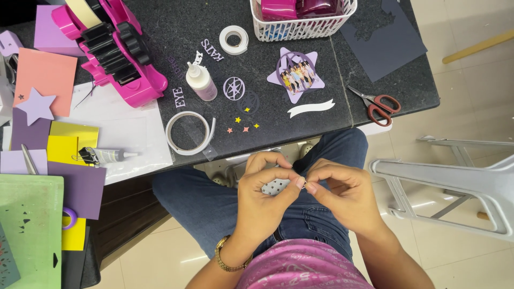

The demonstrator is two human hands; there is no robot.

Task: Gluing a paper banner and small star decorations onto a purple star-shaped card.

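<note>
My left hand [265, 192] and my right hand [338, 188] meet over my lap, just below the black table's edge [300, 140]. Their fingertips pinch one tiny piece [303, 184] between them, too small to identify. A gold watch [227, 259] sits on my left wrist. On the table above lie a purple star cut-out with a photo [296, 75], a white paper banner [310, 108], several tiny coloured stars [242, 122], and a coil of clear tape strip [188, 134].
A glue bottle [201, 81], a white tape roll [234, 39], a pink tape dispenser [112, 48], red-handled scissors [377, 104] and a white basket [302, 21] stand on the table. Coloured paper sheets [45, 101] and a green mat [29, 230] crowd the left. A grey plastic chair [455, 176] stands right.
</note>
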